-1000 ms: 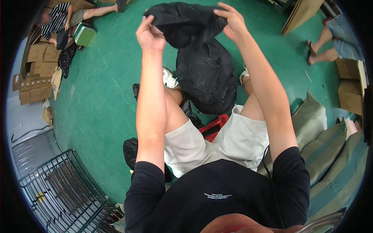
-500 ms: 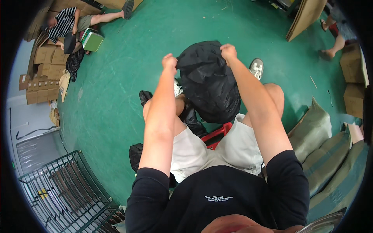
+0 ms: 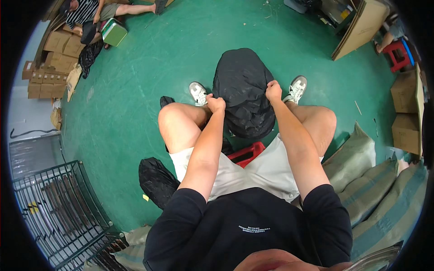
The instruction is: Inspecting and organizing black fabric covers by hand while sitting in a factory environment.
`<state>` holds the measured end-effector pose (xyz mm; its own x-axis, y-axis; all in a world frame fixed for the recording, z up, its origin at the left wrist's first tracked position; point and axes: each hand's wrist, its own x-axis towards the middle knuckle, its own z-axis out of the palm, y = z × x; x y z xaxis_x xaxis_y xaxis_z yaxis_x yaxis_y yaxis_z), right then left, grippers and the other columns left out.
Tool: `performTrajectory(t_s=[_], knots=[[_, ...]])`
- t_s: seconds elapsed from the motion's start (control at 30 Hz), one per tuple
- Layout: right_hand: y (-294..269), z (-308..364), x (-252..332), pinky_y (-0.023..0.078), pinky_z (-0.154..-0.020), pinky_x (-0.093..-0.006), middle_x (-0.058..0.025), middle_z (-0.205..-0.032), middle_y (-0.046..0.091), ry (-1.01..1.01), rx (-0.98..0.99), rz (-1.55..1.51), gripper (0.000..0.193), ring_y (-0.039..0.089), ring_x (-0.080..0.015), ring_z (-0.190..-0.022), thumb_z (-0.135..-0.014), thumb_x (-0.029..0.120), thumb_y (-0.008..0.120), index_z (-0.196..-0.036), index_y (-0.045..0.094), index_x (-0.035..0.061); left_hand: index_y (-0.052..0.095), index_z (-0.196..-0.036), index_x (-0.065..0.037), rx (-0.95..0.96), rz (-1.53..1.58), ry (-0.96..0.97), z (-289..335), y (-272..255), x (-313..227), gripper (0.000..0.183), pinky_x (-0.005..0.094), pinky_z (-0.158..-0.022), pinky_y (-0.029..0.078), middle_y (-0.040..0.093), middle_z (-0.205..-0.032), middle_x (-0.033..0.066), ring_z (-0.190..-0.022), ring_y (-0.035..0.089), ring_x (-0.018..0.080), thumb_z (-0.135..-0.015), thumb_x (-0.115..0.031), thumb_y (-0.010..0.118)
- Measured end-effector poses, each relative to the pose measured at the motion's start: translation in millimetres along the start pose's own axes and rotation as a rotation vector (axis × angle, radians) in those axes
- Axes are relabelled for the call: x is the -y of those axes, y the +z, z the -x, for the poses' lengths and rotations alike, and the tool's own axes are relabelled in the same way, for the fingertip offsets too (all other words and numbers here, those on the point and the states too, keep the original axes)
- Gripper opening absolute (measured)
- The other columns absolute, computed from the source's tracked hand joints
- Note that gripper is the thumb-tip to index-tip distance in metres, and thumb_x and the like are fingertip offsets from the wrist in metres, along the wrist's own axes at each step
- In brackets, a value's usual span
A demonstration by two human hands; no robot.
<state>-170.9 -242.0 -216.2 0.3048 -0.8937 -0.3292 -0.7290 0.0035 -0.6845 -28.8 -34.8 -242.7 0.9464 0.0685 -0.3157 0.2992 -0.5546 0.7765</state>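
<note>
Between both hands [image 3: 216, 104], a black bundle [image 3: 244, 88]

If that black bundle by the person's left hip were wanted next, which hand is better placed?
Probably the left hand: it is nearer the bundle. The right hand is farther across, at the other side of the black cloth. Both hands grip the cloth, though.

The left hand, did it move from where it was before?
Yes. The left hand has moved down and rightward in the picture, much nearer the red plastic piece than it was a second ago.
</note>
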Motion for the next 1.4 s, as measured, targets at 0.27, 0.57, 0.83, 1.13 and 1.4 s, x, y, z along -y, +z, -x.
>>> performTrajectory(t_s=[0.27,0.57,0.83,1.13,1.4], knots=[[-8.3,14.9,-23.4,0.049,-0.089,-0.0447,-0.0196,-0.105,0.066,0.110,-0.085,0.018,0.018,0.063,-0.0377,-0.102,-0.083,0.010,0.059,-0.101,0.058,0.0064,0.042,-0.129,0.007,0.140,0.119,-0.046,19.6,-1.1,-8.7,0.062,0.0400,-0.102,0.040,0.054,-0.125,0.0301,-0.118,0.053,0.0402,-0.074,-0.007,0.066],[22.7,37.8,-30.8,0.046,-0.096,-0.0410,-0.0242,-0.117,0.063,0.372,-0.177,-0.561,0.058,0.060,-0.0373,-0.110,-0.071,0.029,0.083,-0.114,0.059,-0.0024,0.053,-0.118,0.014,0.224,0.239,-0.055,62.5,-0.9,13.4,0.060,0.0361,-0.096,0.043,0.063,-0.117,0.0219,-0.109,0.060,0.0301,-0.077,-0.021,0.079],[11.8,78.0,-20.1,0.046,-0.096,-0.0449,-0.0223,-0.118,0.064,0.335,-0.215,-0.188,0.044,0.059,-0.0390,-0.113,-0.088,0.025,0.069,-0.122,0.059,0.0000,0.063,-0.099,0.011,-0.018,-0.044,0.034,87.3,-17.6,37.7,0.053,0.0456,-0.090,0.047,0.064,-0.104,0.0323,-0.104,0.061,0.0447,-0.081,-0.037,0.075],[-0.3,86.5,-23.2,0.051,-0.082,-0.0498,-0.0217,-0.103,0.067,0.245,-0.207,0.199,0.035,0.064,-0.0389,-0.099,-0.095,0.039,0.056,-0.106,0.061,0.0055,0.062,-0.106,0.012,0.313,-0.193,-0.051,103.2,-31.9,22.2,0.060,0.0433,-0.090,0.048,0.064,-0.109,0.0309,-0.107,0.061,0.0418,-0.080,-0.040,0.075],[10.6,102.5,6.9,0.036,-0.101,-0.0483,-0.0175,-0.139,0.044,0.045,-0.268,0.453,0.049,0.042,-0.0350,-0.130,-0.081,0.017,0.068,-0.124,0.047,0.0072,0.064,-0.100,0.001,0.214,-0.409,0.102,114.6,-44.3,15.7,0.048,0.0489,-0.087,0.050,0.066,-0.106,0.0258,-0.102,0.062,0.0443,-0.076,-0.040,0.077]])
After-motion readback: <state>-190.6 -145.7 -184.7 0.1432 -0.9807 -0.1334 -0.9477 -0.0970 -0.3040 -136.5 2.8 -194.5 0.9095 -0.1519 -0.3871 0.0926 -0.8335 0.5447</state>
